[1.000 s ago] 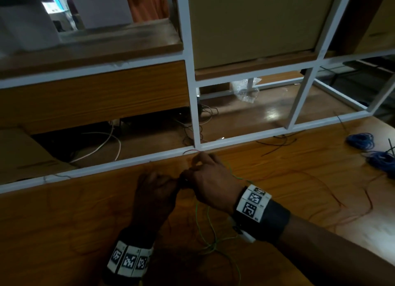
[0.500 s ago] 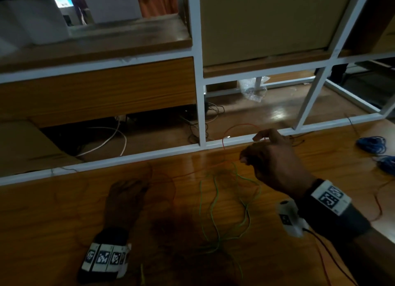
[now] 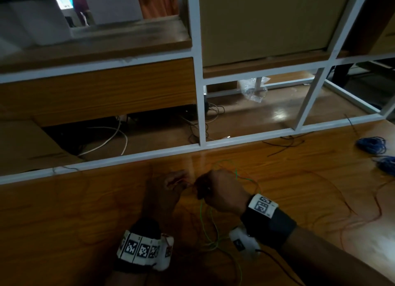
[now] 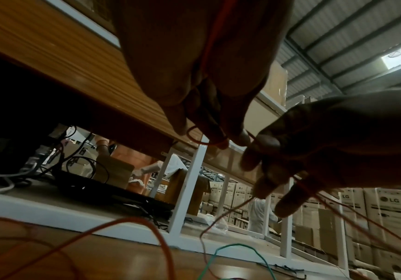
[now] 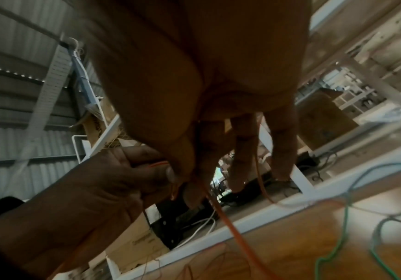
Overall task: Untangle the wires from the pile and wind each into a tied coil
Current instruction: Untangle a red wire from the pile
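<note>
The desk [image 3: 299, 178] before me is of wood with a clear grain, and its top is glossy, it gives back the light. The frame [image 3: 199, 106] on it looks like metal painted white, smooth and matt. The orange wire [image 4: 127, 225] and the green wire [image 3: 202, 219] have a thin smooth plastic cover. The bands on my wrists [image 3: 275, 221] look like dark matt cloth. The bag [image 3: 253, 89] behind is of clear, crinkled plastic.

The wire [image 4: 127, 225] on the counter [image 3: 64, 211] was orange, another wire [image 3: 210, 228] green, two coils [image 3: 373, 144] blue. The counter showed brown wood grain; the frame [image 3: 198, 72] was white; wristbands [image 3: 142, 250] bore black-and-white square codes.
</note>
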Motion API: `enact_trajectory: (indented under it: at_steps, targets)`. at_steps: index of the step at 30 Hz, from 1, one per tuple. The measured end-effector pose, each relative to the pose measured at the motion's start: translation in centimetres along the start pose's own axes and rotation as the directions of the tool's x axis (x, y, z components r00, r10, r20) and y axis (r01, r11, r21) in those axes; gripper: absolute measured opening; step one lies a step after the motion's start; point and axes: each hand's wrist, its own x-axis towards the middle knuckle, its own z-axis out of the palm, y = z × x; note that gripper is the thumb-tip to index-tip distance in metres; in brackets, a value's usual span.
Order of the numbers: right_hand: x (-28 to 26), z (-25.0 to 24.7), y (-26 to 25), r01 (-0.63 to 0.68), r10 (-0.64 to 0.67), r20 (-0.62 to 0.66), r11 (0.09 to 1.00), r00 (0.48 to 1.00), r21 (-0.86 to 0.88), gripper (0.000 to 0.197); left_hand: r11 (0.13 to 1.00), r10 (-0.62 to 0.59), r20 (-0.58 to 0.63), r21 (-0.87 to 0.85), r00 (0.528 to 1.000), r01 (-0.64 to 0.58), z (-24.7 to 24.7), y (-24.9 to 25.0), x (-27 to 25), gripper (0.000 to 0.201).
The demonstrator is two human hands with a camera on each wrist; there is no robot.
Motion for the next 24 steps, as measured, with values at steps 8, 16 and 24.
enact_trajectory:
  at_steps: [8, 16, 24]
  targets:
    - [-0.2, -0.3, 0.4, 0.066, -0.063, -0.094, 0.997, 0.994, 0.035, 0.035, 0.777, -0.376, -0.007, -0.547, 0.927, 0.312, -1.9, -1.5, 1.1, 0.019]
    - [0.3, -0.8, 2.3, -0.060, 0.074, -0.169, 0.995, 0.983, 0.083, 0.015, 0.886, -0.177, 0.113, -0.414, 0.978, 0.208, -1.9, -0.5, 0.8, 0.023]
    - [0.7, -0.8, 3.0, -0.042, 0.078, -0.119, 0.959, 0.990, 0.279, 0.029, 0.892, -0.097, 0.043, -0.439, 0.994, 0.106, -1.0, 0.2, 0.2, 0.029]
